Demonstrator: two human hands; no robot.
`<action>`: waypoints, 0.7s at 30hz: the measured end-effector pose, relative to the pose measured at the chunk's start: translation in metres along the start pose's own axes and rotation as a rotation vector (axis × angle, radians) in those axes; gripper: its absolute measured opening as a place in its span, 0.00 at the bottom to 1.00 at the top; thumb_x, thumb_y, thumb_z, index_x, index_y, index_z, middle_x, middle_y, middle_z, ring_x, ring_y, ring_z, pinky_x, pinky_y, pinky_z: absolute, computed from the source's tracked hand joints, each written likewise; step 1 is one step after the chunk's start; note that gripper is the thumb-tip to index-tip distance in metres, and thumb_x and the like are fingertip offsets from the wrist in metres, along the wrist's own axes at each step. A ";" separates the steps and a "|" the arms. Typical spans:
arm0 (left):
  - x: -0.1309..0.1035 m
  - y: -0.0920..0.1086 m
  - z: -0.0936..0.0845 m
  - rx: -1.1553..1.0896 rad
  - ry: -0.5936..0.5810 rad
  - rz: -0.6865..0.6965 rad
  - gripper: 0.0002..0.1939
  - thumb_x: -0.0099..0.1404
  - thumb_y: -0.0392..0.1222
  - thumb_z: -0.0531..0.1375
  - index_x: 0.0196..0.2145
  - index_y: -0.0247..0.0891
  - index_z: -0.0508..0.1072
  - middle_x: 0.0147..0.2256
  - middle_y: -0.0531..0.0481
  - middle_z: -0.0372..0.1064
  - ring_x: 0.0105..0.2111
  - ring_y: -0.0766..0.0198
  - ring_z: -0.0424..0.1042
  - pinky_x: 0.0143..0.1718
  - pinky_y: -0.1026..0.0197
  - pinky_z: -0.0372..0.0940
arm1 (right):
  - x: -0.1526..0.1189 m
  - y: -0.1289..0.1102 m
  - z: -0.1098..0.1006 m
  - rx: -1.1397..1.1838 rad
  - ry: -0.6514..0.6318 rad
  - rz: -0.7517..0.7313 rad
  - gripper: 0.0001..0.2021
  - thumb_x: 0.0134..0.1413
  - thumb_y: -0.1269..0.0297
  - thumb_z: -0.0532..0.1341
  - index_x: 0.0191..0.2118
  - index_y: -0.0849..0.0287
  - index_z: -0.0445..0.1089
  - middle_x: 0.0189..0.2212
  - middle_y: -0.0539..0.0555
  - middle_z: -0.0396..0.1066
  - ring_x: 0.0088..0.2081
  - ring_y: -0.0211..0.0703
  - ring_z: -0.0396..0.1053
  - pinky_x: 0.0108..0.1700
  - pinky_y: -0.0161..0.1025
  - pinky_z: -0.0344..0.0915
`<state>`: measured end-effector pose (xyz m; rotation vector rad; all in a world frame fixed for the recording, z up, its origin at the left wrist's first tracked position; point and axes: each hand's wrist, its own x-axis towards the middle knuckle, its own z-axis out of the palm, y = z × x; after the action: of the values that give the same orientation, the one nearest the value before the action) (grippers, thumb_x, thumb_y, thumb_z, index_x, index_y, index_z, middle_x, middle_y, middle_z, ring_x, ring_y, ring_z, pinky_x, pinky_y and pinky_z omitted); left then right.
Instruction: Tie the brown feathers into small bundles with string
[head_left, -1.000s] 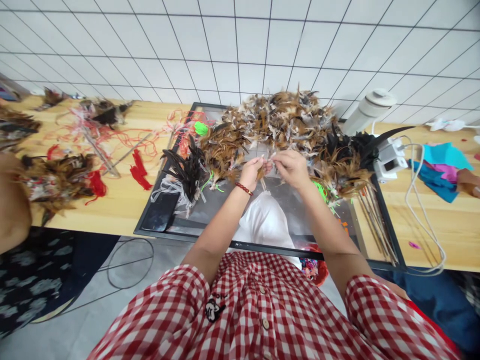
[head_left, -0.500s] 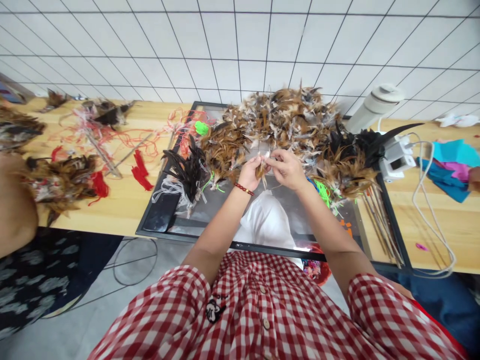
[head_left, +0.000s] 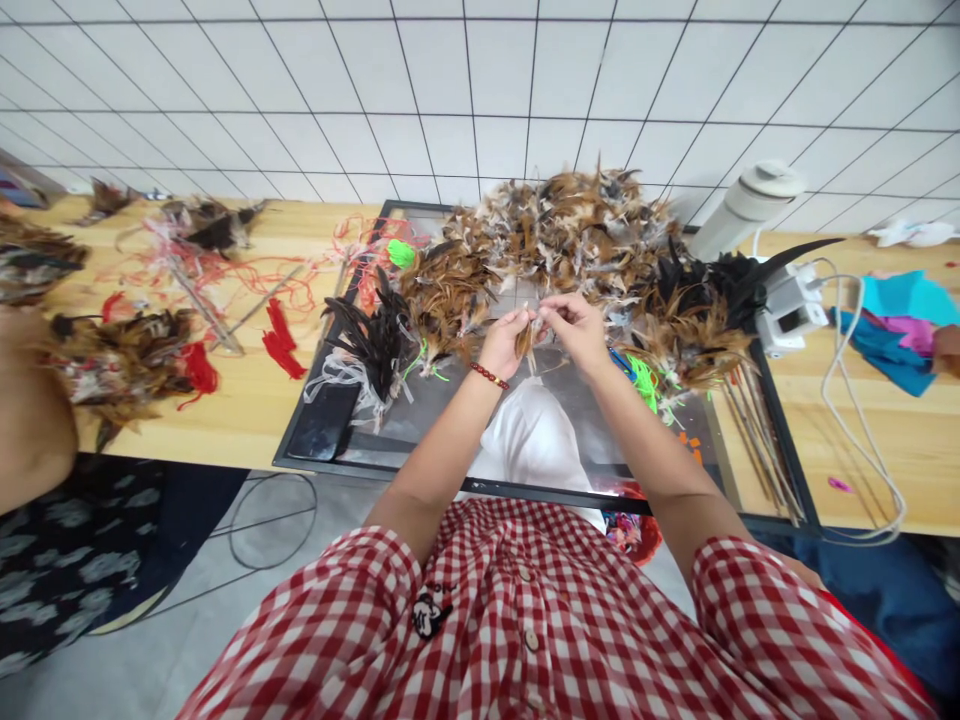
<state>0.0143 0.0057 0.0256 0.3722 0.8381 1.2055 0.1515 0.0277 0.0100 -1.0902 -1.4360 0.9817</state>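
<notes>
My left hand (head_left: 506,345), with a beaded bracelet at the wrist, is closed on a few small brown feathers (head_left: 524,342) over the black-framed glass panel (head_left: 450,482). Close to its right, my right hand (head_left: 576,328) pinches at the quill end of the same feathers, its fingertips nearly touching the left ones. Behind both hands lies a large heap of brown and white feathers (head_left: 577,225). Black feathers (head_left: 375,340) with pale ties lie to the left. Bright green strings (head_left: 643,382) show beside my right forearm.
On the right stand a white bottle (head_left: 750,210) and a white charger (head_left: 791,315) with a cable; thin sticks (head_left: 765,440) lie nearby. A phone (head_left: 324,425) rests at the panel's left corner. Red threads (head_left: 282,340) and another feather pile (head_left: 124,365) are left, near a person's arm (head_left: 34,415).
My right hand has shifted slightly left and up, its fingers still at the feathers. My left hand has hardly moved. The view has shifted slightly.
</notes>
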 end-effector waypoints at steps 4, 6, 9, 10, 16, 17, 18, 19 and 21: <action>0.000 -0.004 -0.002 0.138 -0.119 -0.021 0.09 0.65 0.35 0.67 0.27 0.34 0.73 0.24 0.52 0.73 0.25 0.69 0.73 0.36 0.62 0.69 | 0.002 -0.004 -0.008 -0.072 0.007 -0.059 0.20 0.49 0.42 0.68 0.32 0.55 0.76 0.36 0.54 0.73 0.32 0.42 0.71 0.39 0.44 0.71; 0.001 -0.005 -0.002 0.177 -0.136 -0.001 0.10 0.65 0.35 0.67 0.27 0.33 0.73 0.23 0.52 0.72 0.24 0.69 0.72 0.34 0.63 0.67 | 0.007 -0.005 -0.017 -0.103 0.041 -0.095 0.18 0.52 0.44 0.68 0.31 0.56 0.75 0.33 0.53 0.73 0.36 0.44 0.71 0.42 0.44 0.70; 0.002 -0.006 -0.004 0.160 -0.102 0.023 0.10 0.66 0.34 0.66 0.26 0.33 0.73 0.23 0.52 0.72 0.23 0.70 0.72 0.34 0.63 0.67 | 0.016 -0.007 -0.035 -0.074 0.192 -0.133 0.17 0.59 0.45 0.64 0.34 0.56 0.73 0.31 0.52 0.72 0.35 0.41 0.69 0.43 0.41 0.68; 0.003 -0.006 -0.005 0.149 -0.095 0.027 0.11 0.67 0.34 0.65 0.26 0.33 0.73 0.24 0.52 0.72 0.24 0.69 0.72 0.34 0.63 0.68 | 0.019 -0.008 -0.041 -0.056 0.237 -0.142 0.17 0.60 0.45 0.64 0.35 0.56 0.73 0.31 0.51 0.72 0.34 0.40 0.69 0.42 0.40 0.68; 0.004 -0.007 -0.007 0.106 -0.132 0.070 0.09 0.65 0.35 0.68 0.27 0.33 0.75 0.25 0.52 0.74 0.25 0.69 0.74 0.35 0.63 0.69 | 0.020 -0.012 -0.040 0.025 0.087 -0.007 0.27 0.44 0.36 0.73 0.34 0.57 0.74 0.27 0.48 0.72 0.31 0.36 0.68 0.38 0.36 0.69; 0.004 -0.008 -0.006 0.109 -0.145 0.077 0.09 0.65 0.35 0.68 0.27 0.33 0.75 0.24 0.52 0.74 0.25 0.69 0.74 0.35 0.64 0.69 | 0.017 -0.014 -0.034 0.051 0.024 0.033 0.28 0.41 0.36 0.74 0.35 0.58 0.75 0.28 0.48 0.73 0.31 0.36 0.69 0.38 0.36 0.69; 0.004 -0.008 -0.006 0.114 -0.156 0.083 0.09 0.65 0.35 0.67 0.27 0.33 0.75 0.24 0.52 0.74 0.25 0.69 0.74 0.34 0.64 0.69 | 0.014 -0.015 -0.029 0.077 -0.031 0.069 0.30 0.38 0.36 0.75 0.36 0.58 0.75 0.28 0.49 0.74 0.31 0.36 0.69 0.38 0.36 0.69; 0.003 -0.008 -0.005 0.121 -0.167 0.088 0.09 0.65 0.35 0.67 0.27 0.33 0.75 0.24 0.52 0.74 0.24 0.69 0.74 0.34 0.64 0.69 | 0.012 -0.017 -0.023 0.100 -0.072 0.098 0.31 0.37 0.35 0.75 0.37 0.58 0.76 0.28 0.49 0.75 0.31 0.36 0.69 0.37 0.36 0.69; 0.003 -0.008 -0.004 0.138 -0.177 0.092 0.09 0.65 0.35 0.67 0.27 0.33 0.76 0.24 0.52 0.74 0.24 0.70 0.73 0.33 0.64 0.69 | 0.008 -0.020 -0.016 0.131 -0.090 0.127 0.31 0.38 0.35 0.75 0.37 0.59 0.75 0.27 0.49 0.74 0.29 0.36 0.68 0.35 0.36 0.67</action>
<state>0.0166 0.0047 0.0168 0.6261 0.7589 1.1835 0.1643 0.0307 0.0335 -1.0620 -1.3661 1.2120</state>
